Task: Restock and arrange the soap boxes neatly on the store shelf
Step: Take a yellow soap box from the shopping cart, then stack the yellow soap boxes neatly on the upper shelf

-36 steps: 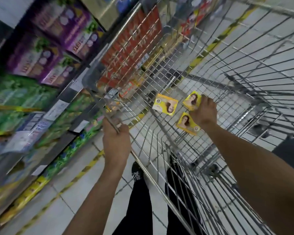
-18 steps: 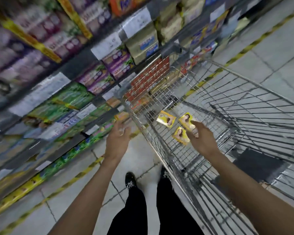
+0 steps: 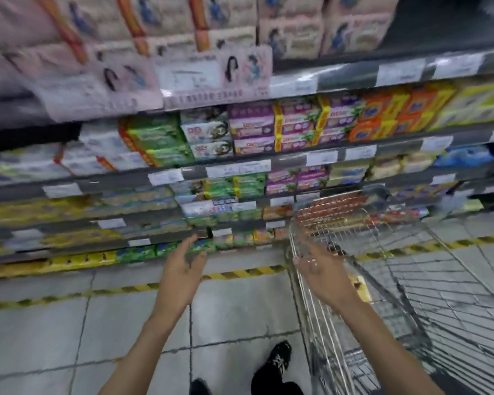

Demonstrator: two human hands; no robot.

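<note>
While left hand (image 3: pixel 183 272) and right hand (image 3: pixel 321 276) hover empty, fingers spread, mid-frame, yellow cardboard soap box (image 3: pixel 361 287) lies in silver wire cart (image 3: pixel 428 280), centre-right. Risk: hurried reach snags wire, box drops.

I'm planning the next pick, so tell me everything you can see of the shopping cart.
The shopping cart is silver wire mesh, apparently metal, upright on the tiled floor at right, its far end near the lower shelves. A red-orange panel sits at that end. One yellow soap box lies inside, partly hidden by the right hand, open above the left rim; contact is unclear. The left hand is clear of it.
</note>
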